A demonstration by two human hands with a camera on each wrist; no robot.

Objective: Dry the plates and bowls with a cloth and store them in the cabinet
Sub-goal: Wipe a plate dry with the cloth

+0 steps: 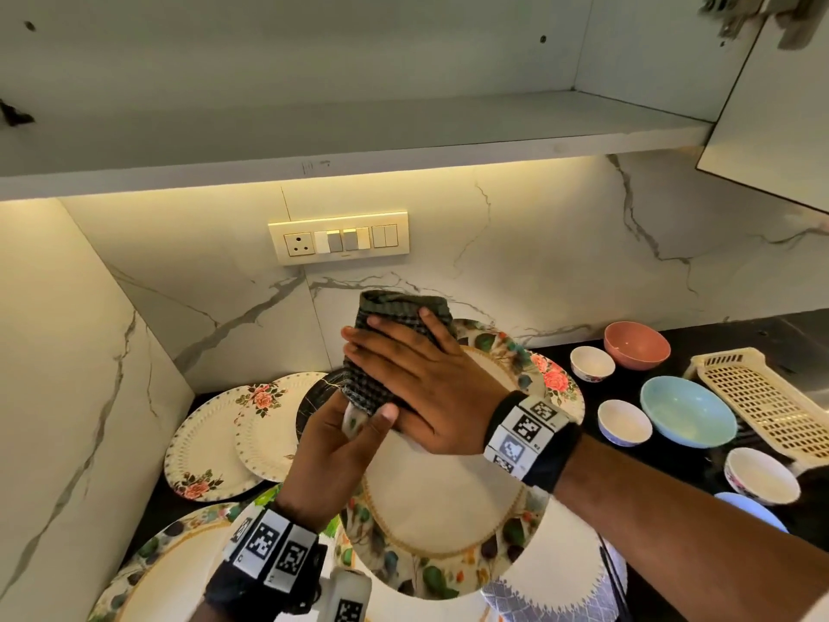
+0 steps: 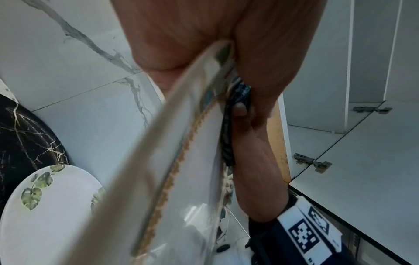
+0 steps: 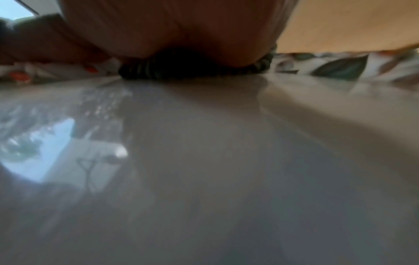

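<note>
The leaf-and-flower rimmed plate (image 1: 442, 500) is held tilted above the counter, in the middle of the scene, its cream face towards the person. The right hand (image 1: 430, 388) lies flat, fingers straight and together, pressing a dark checked cloth (image 1: 381, 343) against the plate's far-left rim. The left hand (image 1: 334, 460) grips that same rim edge, thumb on the face and fingers curled behind; the left wrist view shows the rim (image 2: 181, 143) pinched deep in the palm.

The risk I see: the plate is held at one edge only, so a hard wipe could lever it out of the grip, more so if the glaze is wet. It would drop onto the plates stacked right below.

To the left, rose-patterned plates (image 1: 215, 442) and a black marbled plate (image 1: 314, 406) lean by the wall. To the right stand a blue bowl (image 1: 686, 415), a pink bowl (image 1: 637, 343), small white bowls (image 1: 592, 363) and a beige drainer tray (image 1: 762, 397). Above, the open cabinet shelf (image 1: 359, 136) is bare; its door (image 1: 780, 127) hangs open at the right.
</note>
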